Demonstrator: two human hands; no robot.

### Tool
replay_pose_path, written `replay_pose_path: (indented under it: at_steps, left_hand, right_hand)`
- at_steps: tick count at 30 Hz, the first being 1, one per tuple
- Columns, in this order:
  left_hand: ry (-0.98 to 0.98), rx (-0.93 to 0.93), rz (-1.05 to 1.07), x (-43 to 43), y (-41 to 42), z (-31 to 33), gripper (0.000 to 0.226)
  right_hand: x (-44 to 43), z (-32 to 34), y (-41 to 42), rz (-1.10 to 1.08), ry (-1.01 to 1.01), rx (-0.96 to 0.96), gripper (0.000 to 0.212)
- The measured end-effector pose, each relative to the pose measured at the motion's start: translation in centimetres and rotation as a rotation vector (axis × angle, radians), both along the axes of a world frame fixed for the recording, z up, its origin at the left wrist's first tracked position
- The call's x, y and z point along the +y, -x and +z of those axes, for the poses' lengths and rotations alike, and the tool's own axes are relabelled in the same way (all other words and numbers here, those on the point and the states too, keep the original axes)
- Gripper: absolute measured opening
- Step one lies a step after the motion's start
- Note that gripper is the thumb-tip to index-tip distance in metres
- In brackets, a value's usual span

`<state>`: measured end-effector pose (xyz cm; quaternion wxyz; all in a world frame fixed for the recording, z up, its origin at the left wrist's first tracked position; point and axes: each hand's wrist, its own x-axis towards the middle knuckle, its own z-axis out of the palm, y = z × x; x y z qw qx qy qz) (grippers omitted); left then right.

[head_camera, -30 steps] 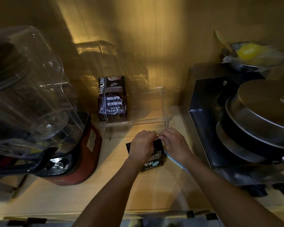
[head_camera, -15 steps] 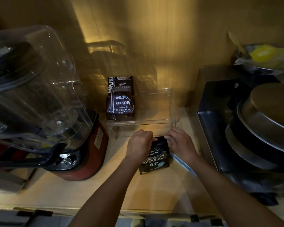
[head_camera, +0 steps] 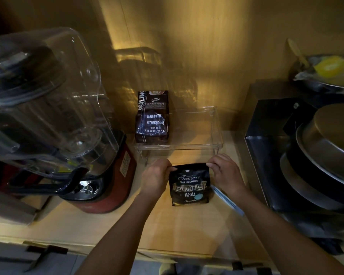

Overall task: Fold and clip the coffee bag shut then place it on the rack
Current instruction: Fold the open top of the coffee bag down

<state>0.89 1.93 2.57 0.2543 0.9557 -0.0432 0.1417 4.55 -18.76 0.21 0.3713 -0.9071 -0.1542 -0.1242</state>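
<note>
My left hand (head_camera: 156,178) and right hand (head_camera: 225,172) pinch top corners of black coffee bag (head_camera: 190,186), fingers closed on it. Bag lies on bench (head_camera: 111,225) just before clear rack (head_camera: 197,144).

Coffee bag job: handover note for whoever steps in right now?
Left hand: pinching the top left corner of the black coffee bag.
Right hand: pinching its top right corner.
Bag lies flat on the counter, label up, in front of the clear rack. A brown coffee bag already stands on the rack's left side; the right side is free.
A light blue strip, possibly the clip, lies by the right wrist.
Done: top edge gripped. No clip on the bag.
Left: fold, clip, place on rack.
</note>
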Motion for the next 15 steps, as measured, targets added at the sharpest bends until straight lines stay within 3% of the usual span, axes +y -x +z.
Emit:
replay_pose_path:
  at_steps: [3,6,8,11,15]
  left_hand:
    - [-0.128,-0.093,0.036,0.2,0.1,0.1,0.032]
    - [-0.304,-0.177,-0.003,0.3,0.1,0.0,0.026]
    - [-0.412,-0.108,-0.048,0.0,-0.3,-0.2,0.018]
    - [-0.531,0.057,-0.154,-1.3,-0.8,-1.0,0.028]
    - [-0.562,0.049,-0.118,-2.9,-0.9,-1.5,0.043]
  right_hand:
    - [-0.2,0.1,0.0,-0.004,-0.014,0.016,0.014]
    - [-0.2,0.3,0.0,0.007,-0.027,0.031,0.014]
    - [0.0,0.4,0.1,0.028,-0.023,0.033,0.015]
    - [0.3,0.6,0.2,0.042,-0.032,0.025,0.015]
    - [0.2,0.6,0.2,0.041,-0.029,0.051,0.015]
